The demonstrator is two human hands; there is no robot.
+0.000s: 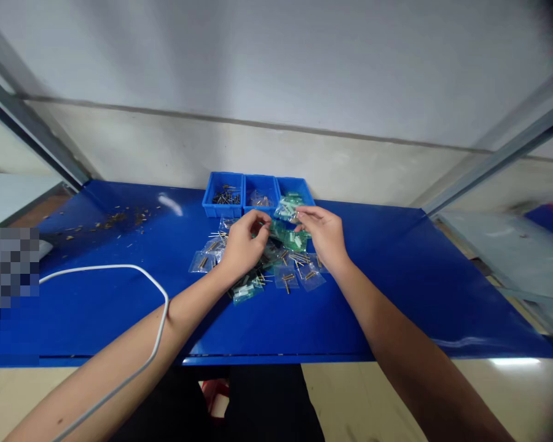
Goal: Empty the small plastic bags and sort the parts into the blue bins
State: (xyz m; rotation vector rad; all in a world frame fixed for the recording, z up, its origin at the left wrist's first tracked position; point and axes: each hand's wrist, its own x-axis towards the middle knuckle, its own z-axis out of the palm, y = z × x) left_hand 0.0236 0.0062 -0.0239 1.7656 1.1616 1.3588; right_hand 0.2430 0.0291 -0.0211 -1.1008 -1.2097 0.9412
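Note:
My right hand is closed, thumb and fingertips pinching a small clear-and-green plastic packet by the front of the right bin. Just left of it, my left hand has its fingers curled together above the pile; whatever lies between the fingertips is too small to make out. Under and around both hands spreads a heap of little bags and loose pieces: green packets with white pieces, clear bags with brass-coloured pins, and loose thin metal pins. My left hand and wrist hide part of the heap.
Three blue bins stand in a row behind the pile: a left bin with dark screw-like pieces, a middle bin with clear bags, a right bin with green packets. Brown debris litters the left tabletop. A white cable crosses my left forearm.

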